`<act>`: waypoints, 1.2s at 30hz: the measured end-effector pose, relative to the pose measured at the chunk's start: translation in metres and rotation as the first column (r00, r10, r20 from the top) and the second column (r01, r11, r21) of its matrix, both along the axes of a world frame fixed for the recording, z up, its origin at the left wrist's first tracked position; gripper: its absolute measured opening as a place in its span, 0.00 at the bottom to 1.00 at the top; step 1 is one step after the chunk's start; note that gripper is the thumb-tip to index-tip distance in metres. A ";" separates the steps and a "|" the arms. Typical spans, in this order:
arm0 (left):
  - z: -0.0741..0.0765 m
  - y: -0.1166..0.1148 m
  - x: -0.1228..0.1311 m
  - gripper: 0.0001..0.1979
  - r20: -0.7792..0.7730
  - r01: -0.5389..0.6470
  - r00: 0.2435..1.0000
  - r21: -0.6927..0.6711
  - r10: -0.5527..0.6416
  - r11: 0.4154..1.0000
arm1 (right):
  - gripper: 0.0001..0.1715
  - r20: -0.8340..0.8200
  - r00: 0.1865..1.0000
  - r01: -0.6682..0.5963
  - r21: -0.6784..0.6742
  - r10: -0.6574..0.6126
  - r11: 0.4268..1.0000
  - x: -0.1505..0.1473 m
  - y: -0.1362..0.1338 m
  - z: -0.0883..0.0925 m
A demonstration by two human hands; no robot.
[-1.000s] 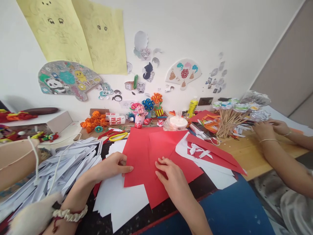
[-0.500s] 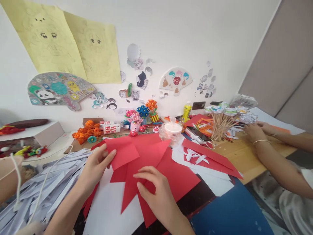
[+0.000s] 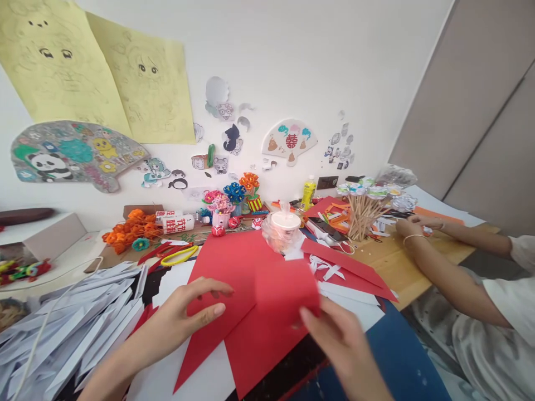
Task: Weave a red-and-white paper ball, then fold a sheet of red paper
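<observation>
Between thumb and fingers my right hand [image 3: 334,328] grips a small piece of red paper [image 3: 286,287], which is blurred by motion. My left hand [image 3: 194,309] is empty, its thumb and fingers apart, just above the left part of a larger red paper sheet [image 3: 225,259]. More red paper [image 3: 259,351] lies in front, overlapping white paper [image 3: 156,370]. Behind my left hand lie scissors with yellow handles [image 3: 179,255].
White folded paper strips [image 3: 79,328] heap at the left. A lidded plastic cup [image 3: 284,225] stands behind the red sheets. Paper flowers on sticks [image 3: 368,211] stand at the right, beside a co-worker's hands [image 3: 418,225]. A blue board [image 3: 401,356] lies at front right.
The small red paper has passed from my left hand to my right, moving rightward. My left hand has let go and come nearer. The yellow-handled scissors now show. The view has shifted right.
</observation>
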State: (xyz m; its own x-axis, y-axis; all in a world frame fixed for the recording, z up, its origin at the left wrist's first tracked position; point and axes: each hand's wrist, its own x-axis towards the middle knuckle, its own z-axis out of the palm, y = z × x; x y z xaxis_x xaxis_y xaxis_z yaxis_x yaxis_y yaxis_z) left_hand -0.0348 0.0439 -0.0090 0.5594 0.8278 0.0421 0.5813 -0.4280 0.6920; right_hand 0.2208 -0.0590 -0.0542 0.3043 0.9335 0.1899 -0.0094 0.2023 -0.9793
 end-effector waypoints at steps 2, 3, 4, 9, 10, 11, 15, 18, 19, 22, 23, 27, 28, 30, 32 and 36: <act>-0.005 0.003 0.001 0.16 -0.040 0.009 0.999 0.048 -0.007 0.999 | 0.18 -0.011 0.994 0.105 0.027 -0.104 0.994 0.041 -0.016 -0.011; -0.008 0.004 0.001 0.16 -0.052 0.013 0.999 0.069 -0.010 0.998 | 0.18 -0.056 0.978 0.205 0.074 -0.201 0.976 0.060 -0.022 -0.014; -0.010 0.005 0.002 0.16 -0.060 0.017 0.998 0.091 -0.011 0.996 | 0.19 -0.108 0.953 0.295 0.114 -0.283 0.949 0.078 -0.025 -0.016; -0.019 0.009 0.006 0.16 -0.147 -0.002 0.989 0.207 0.033 0.978 | 0.28 -0.094 0.947 0.319 0.173 -0.307 0.932 0.125 -0.013 -0.002; -0.020 0.010 0.007 0.16 -0.170 -0.008 0.984 0.226 0.048 0.974 | 0.29 -0.093 0.955 0.294 0.191 -0.281 0.937 0.128 -0.008 0.003; -0.021 0.011 0.007 0.17 -0.194 -0.011 0.979 0.240 0.059 0.971 | 0.30 -0.102 0.961 0.275 0.214 -0.259 0.937 0.130 -0.003 0.008; -0.025 0.013 0.005 0.18 -0.249 -0.003 0.966 0.272 0.073 0.962 | 0.33 -0.149 0.968 0.234 0.259 -0.201 0.937 0.136 0.011 0.013; -0.026 0.011 0.005 0.18 -0.251 -0.004 0.965 0.289 0.080 0.957 | 0.33 -0.085 0.962 0.270 0.132 -0.261 0.954 0.143 0.016 -0.002; -0.026 0.011 0.006 0.18 -0.257 -0.006 0.963 0.288 0.083 0.958 | 0.34 -0.027 0.956 0.295 0.067 -0.294 0.953 0.145 0.017 -0.008; -0.025 0.009 0.006 0.19 -0.283 -0.014 0.954 0.280 0.097 0.960 | 0.33 0.289 0.881 0.415 -0.090 -0.375 0.906 0.150 0.019 -0.023; -0.025 0.009 0.006 0.19 -0.290 -0.016 0.952 0.278 0.100 0.960 | 0.32 0.434 0.810 0.482 -0.109 -0.394 0.870 0.150 0.019 -0.026; -0.024 0.010 0.008 0.20 -0.331 -0.002 0.940 0.253 0.088 0.967 | 0.32 0.850 0.408 0.635 0.000 -0.335 0.773 0.152 0.020 -0.031; -0.023 0.010 0.009 0.20 -0.344 0.002 0.935 0.245 0.085 0.969 | 0.33 0.889 0.319 0.633 0.057 -0.328 0.772 0.153 0.022 -0.033; -0.022 0.010 0.010 0.21 -0.360 0.006 0.929 0.239 0.083 0.971 | 0.35 0.923 0.190 0.609 0.157 -0.335 0.778 0.155 0.025 -0.039; -0.021 0.009 0.012 0.20 -0.358 0.006 0.930 0.250 0.086 0.968 | 0.37 0.933 0.171 0.574 0.168 -0.318 0.802 0.155 0.028 -0.048; -0.016 0.005 0.011 0.18 -0.374 -0.006 0.920 0.281 0.115 0.960 | 0.36 0.933 0.318 0.475 -0.003 -0.169 0.880 0.148 0.032 -0.060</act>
State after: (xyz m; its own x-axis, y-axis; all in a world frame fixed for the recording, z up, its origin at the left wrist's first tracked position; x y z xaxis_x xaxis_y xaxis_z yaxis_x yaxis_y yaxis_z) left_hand -0.0233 0.0488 -0.0251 0.5263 0.8481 0.0606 0.8085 -0.5212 0.2734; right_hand 0.3693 -0.0273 -0.1139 0.3845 0.8543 0.3496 0.8966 -0.2555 -0.3617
